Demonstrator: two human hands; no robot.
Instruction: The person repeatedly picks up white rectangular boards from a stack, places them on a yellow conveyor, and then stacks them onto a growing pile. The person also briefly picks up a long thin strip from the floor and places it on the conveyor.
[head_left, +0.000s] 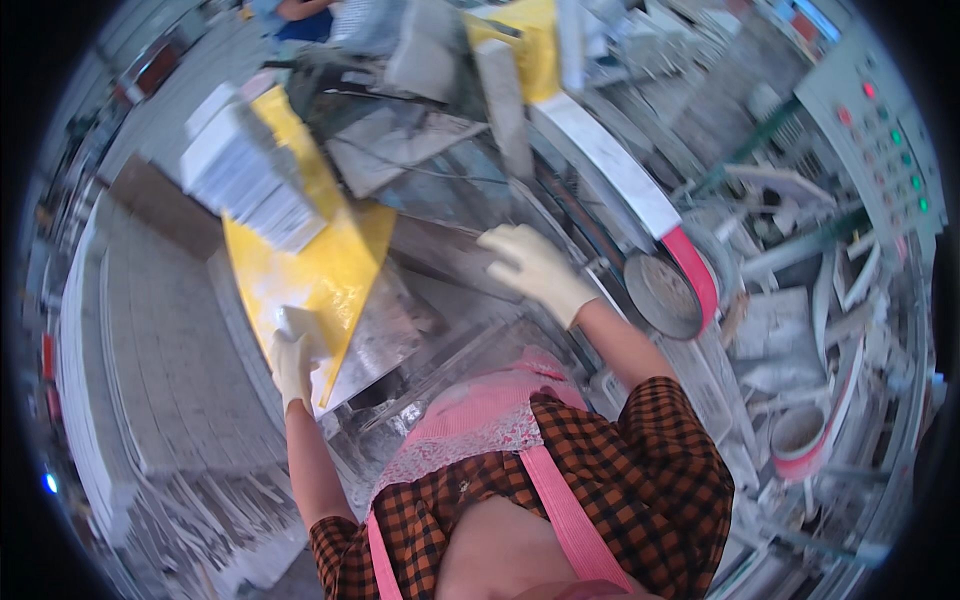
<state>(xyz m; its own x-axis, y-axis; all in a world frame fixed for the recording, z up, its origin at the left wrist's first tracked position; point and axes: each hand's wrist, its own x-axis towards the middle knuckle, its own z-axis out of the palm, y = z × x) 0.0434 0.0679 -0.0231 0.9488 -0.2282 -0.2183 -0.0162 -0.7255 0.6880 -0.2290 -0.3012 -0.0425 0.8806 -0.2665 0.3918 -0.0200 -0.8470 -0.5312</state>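
Note:
My left hand point(292, 368), in a cream glove, is at the near end of a yellow sheet-covered surface point(345, 275). Its fingers are closed around a small whitish piece point(302, 328), blurred, so its exact kind does not show. Farther along the yellow surface stands a stack of white, tile-like pieces point(250, 175). My right hand point(535, 268), also gloved, hovers with fingers stretched out and apart, holding nothing. It is left of a belt machine with a white guard point(610, 160) and a round wheel point(662, 295).
Tall stacks of pale slabs point(160, 340) stand on the left. A control panel point(880, 130) with lit buttons is at the far right, above heaped white offcuts point(780, 330). A second wheel point(798, 430) sits lower right. Another person point(300, 12) is at the far top.

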